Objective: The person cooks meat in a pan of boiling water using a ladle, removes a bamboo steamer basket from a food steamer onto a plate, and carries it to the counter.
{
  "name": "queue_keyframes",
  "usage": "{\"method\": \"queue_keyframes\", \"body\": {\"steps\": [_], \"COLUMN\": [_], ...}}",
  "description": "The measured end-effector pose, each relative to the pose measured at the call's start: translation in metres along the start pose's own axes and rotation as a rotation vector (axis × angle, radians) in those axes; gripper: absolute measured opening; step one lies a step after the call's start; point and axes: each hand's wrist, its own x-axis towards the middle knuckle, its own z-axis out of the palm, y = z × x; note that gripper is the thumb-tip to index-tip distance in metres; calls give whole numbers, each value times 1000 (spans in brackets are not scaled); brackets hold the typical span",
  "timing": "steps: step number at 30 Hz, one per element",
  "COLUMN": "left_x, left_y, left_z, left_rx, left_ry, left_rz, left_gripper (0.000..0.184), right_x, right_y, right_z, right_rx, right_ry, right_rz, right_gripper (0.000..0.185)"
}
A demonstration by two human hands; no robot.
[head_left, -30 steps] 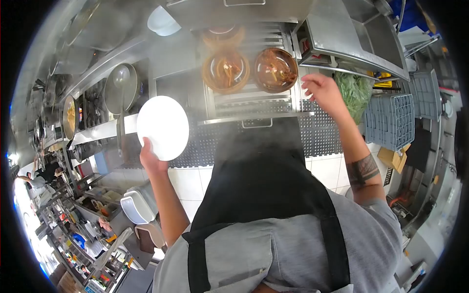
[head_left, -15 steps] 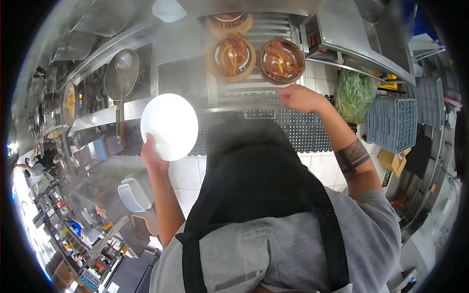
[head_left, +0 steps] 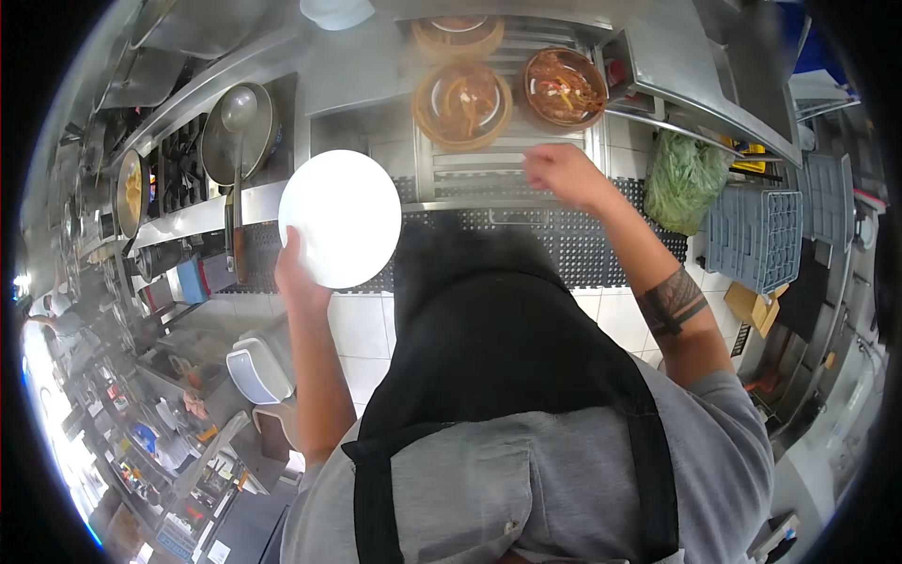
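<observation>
My left hand [head_left: 303, 274] grips the lower left edge of a round white plate [head_left: 343, 216], with the thumb over its face. To the right, my right hand [head_left: 567, 177] is closed, fingers curled; anything inside them is hidden. It sits in front of the round steamer baskets, apart from them. Nearest is a dark basket [head_left: 533, 114] of reddish-brown food [head_left: 564, 86] with yellow and red strips. Beside it stands a lighter basket [head_left: 427, 129] with similar food on a white dish. A third basket [head_left: 458, 52] is partly visible behind, and light steam hangs over them.
A pan [head_left: 209, 162] with a ladle [head_left: 239, 117] rests at the left stove, near a smaller pan [head_left: 133, 197]. On the right are a green-filled plastic bag [head_left: 686, 180], grey crates [head_left: 752, 240] and a cardboard box [head_left: 754, 305]. A metal counter edge [head_left: 451, 204] runs before me.
The plate has risen slightly and shifted right in view. My right hand is now farther from the dark basket, its fingers more curled. The steam has thinned.
</observation>
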Motion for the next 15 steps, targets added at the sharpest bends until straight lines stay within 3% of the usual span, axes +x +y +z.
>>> {"method": "queue_keyframes", "body": {"steps": [1, 3, 6, 13, 15], "left_x": [4, 14, 41, 114, 130], "left_y": [2, 6, 18, 36, 38], "left_z": [2, 3, 8, 26, 32], "left_rx": [-46, -90, -58, -16, -7], "left_ry": [-39, -91, -114, -238, -267], "left_rz": [-14, -41, -15, -1, 23], "left_gripper": [56, 57, 60, 62, 61], "right_x": [10, 29, 61, 83, 69], "right_y": [-2, -15, -28, -35, -60], "right_z": [9, 27, 44, 58, 64], "right_rx": [1, 411, 530, 209, 86], "right_ry": [0, 183, 313, 470, 611], "right_rz": [6, 104, 180, 178, 167], "right_gripper": [34, 30, 32, 28, 26]}}
